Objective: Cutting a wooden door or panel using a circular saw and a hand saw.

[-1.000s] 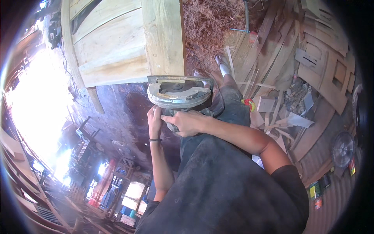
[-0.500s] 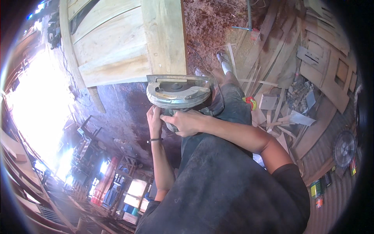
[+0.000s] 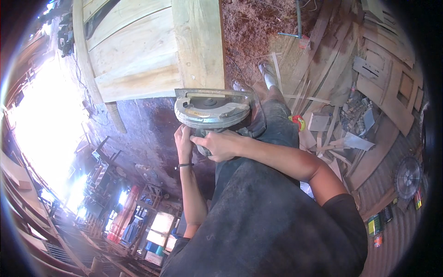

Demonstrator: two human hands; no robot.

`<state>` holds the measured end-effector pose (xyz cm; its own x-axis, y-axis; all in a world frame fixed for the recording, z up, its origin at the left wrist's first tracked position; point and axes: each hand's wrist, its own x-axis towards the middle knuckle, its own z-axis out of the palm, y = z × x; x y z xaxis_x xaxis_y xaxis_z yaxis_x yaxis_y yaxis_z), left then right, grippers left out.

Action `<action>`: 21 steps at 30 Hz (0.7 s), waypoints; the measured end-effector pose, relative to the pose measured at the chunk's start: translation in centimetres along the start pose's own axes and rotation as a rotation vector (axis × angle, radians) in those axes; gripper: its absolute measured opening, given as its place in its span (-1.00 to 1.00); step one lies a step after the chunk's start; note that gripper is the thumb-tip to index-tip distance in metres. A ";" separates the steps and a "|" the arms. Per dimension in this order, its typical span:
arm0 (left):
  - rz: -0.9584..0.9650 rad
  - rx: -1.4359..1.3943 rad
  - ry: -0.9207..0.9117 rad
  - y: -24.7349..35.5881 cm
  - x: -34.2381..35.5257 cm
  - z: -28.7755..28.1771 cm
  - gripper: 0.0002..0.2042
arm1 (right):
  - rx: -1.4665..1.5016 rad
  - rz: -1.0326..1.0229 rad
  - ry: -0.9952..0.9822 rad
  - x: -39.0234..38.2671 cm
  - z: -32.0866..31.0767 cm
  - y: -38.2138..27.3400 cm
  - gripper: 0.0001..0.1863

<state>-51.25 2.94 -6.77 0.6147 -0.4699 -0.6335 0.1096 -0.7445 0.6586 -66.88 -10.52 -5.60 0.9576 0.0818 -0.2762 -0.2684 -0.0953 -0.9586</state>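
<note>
Close in front of my body I hold a circular saw (image 3: 212, 119), turned so the broad face of its silver blade guard shows. Its long, narrow base plate lies along the far side, by the near edge of a pale wooden panel (image 3: 134, 64). My right hand (image 3: 219, 145) is wrapped round the dark body below the guard. Beside it, my left hand (image 3: 183, 139) is closed with its fingertips up against the saw's underside; what exactly they pinch is hidden. A dark cord (image 3: 263, 115) loops at the saw's right.
Planks (image 3: 318, 60) and wood offcuts (image 3: 330, 134) cover the floor to the right, near my feet. A loose round saw blade (image 3: 408, 177) is at the far right. Sawdust (image 3: 249, 32) lies beyond the panel's right edge. A stool-like frame (image 3: 104, 154) stands at the left.
The panel and floor have shifted slightly to the right in view. Both hands keep the same hold on the circular saw.
</note>
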 end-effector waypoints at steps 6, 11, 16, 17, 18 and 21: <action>0.030 0.006 0.000 -0.8 0.2 -0.4 -0.74 | 0.008 -0.014 -0.006 0.2 0.1 0.1 -0.25; 0.022 0.032 0.001 -0.6 0.1 -0.4 -0.73 | 0.018 -0.015 -0.014 0.5 0.2 0.2 -0.24; 0.033 0.039 0.032 -0.5 0.7 -0.8 -0.74 | 0.015 0.002 -0.034 1.0 -0.4 -0.4 -0.24; 0.035 0.036 0.033 -0.7 0.8 -0.8 -0.74 | 0.012 0.001 -0.035 1.0 -0.3 -0.3 -0.24; 0.025 0.029 0.029 -0.9 0.8 -0.8 -0.74 | 0.011 -0.005 -0.029 1.0 -0.2 -0.1 -0.23; 0.016 0.033 0.018 -0.9 1.3 -1.5 -0.74 | 0.006 -0.004 -0.023 1.4 -0.5 -0.6 -0.23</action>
<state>-49.42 3.73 -7.59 0.6305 -0.4729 -0.6155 0.0741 -0.7527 0.6542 -65.31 -10.83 -5.38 0.9560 0.1053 -0.2738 -0.2652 -0.0889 -0.9601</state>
